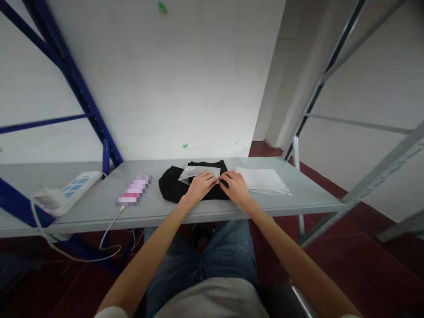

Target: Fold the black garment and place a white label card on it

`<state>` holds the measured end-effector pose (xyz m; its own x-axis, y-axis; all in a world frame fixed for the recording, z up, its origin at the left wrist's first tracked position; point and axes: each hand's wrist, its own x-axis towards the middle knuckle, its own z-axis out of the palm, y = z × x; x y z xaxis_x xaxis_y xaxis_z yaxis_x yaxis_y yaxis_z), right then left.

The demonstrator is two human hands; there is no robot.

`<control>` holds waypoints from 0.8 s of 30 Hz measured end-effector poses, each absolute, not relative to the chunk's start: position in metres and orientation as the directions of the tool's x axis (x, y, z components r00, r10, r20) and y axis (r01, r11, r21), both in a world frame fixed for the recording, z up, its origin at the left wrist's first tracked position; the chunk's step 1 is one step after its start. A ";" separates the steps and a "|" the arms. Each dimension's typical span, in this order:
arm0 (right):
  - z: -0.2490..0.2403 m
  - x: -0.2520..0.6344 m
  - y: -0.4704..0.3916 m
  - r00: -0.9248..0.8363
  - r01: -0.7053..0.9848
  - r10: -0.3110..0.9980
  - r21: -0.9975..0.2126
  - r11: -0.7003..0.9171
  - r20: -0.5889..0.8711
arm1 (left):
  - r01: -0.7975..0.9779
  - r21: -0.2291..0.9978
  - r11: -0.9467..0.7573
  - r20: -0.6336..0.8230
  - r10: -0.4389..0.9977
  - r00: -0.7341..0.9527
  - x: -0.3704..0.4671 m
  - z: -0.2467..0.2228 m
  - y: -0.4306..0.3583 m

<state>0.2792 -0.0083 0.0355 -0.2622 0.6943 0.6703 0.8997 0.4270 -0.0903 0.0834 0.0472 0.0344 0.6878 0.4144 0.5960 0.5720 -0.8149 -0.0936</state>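
A translucent plastic bag lies over a folded black cloth item near the front of the grey shelf. My left hand is closed at the bag's near edge, its fingertips pinching the plastic. Close beside it, my right hand also has its fingers pinched together at the bag's right corner. The fingertips of both hands almost meet. Just right of my right hand lies a flat stack of white translucent bags. What exactly the black cloth is cannot be made out.
A phone charges on a white cable at the left. Beyond it sits a white power strip with a plugged-in adapter. Blue rack posts stand at left, grey ones at right. A white wall rises behind the shelf.
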 end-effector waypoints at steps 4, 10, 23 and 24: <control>0.034 0.284 -0.008 -0.259 0.886 0.686 -0.116 0.450 0.680 | 0.576 -0.061 -0.815 0.656 0.402 0.639 0.082 0.030 0.049; 0.033 0.283 -0.006 -0.279 0.892 0.683 -0.082 0.445 0.675 | 0.576 -0.052 -0.816 0.675 0.396 0.622 0.082 0.033 0.044; 0.035 0.306 -0.009 -0.425 0.886 0.706 0.099 0.454 0.567 | 0.630 -0.028 -0.776 0.649 0.465 0.602 0.056 0.041 0.029; 0.036 0.309 -0.009 -0.423 0.888 0.710 0.102 0.448 0.562 | 0.647 -0.024 -0.762 0.655 0.477 0.586 0.047 0.042 0.029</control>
<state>0.3091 -0.0087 0.0356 -0.4235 0.7104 0.5621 0.8880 0.4484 0.1022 0.0469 0.0289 0.0418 0.5864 0.4769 0.6548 0.6467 -0.7624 -0.0239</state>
